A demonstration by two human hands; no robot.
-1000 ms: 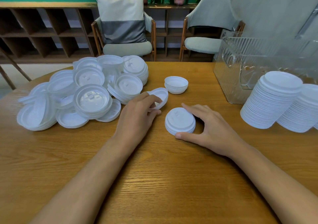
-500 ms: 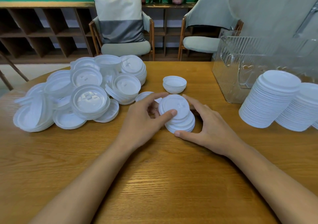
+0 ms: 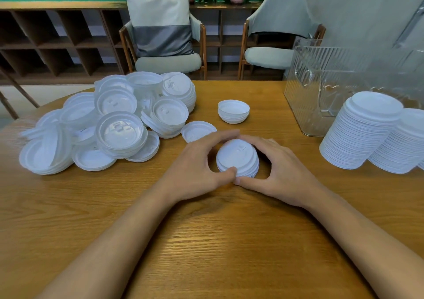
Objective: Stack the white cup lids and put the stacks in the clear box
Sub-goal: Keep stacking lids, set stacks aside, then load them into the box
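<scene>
A short stack (image 3: 237, 157) of white cup lids sat on the wooden surface (image 3: 206, 241) with both hands curled round it. The left hand (image 3: 195, 163) cupped its left side and the right hand (image 3: 282, 163) its right, thumbs meeting at its near edge. Just behind it to the left lay a single lid (image 3: 198, 130), and farther left a loose pile (image 3: 110, 124). Straight beyond it sat a small upturned stack (image 3: 233, 111). To its right leaned two tall stacks (image 3: 362, 133) — and beyond those, right of it and farther back, stood the clear box (image 3: 321, 87).
</scene>
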